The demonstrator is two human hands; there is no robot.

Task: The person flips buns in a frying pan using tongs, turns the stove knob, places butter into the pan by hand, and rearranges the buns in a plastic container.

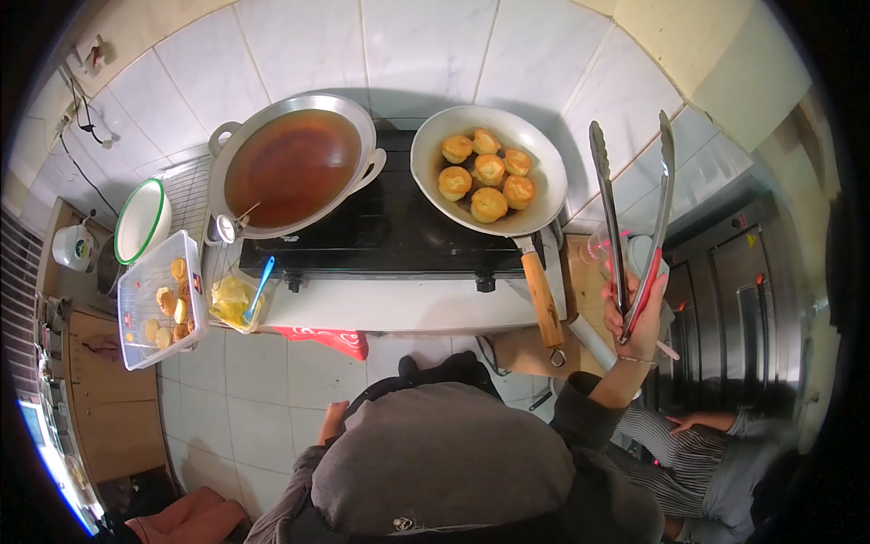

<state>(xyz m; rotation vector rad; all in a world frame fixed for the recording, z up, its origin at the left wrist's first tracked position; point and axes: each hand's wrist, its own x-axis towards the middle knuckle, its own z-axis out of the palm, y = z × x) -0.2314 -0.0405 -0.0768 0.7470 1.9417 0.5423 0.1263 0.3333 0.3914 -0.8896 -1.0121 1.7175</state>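
My right hand (642,328) is raised at the right, wrapped round the red grips of metal tongs (667,181). The tongs' arms point up and stand wide apart, with nothing between the tips. Left of them, a light-coloured frying pan (550,186) sits on the black stove (390,258). Several golden-brown round pastries (488,169) lie in it, and its wooden handle (540,297) points towards me. My left hand (336,417) hangs low beside my body; its fingers are mostly hidden.
A wide pan (220,186) of brown liquid (294,168) holds a clipped dial thermometer (226,228). At left are a plastic box (136,308) of pastries, a green-rimmed bowl (140,220) and a yellow-filled tub (233,299) with a blue utensil (261,286). Another person (689,444) is at lower right.
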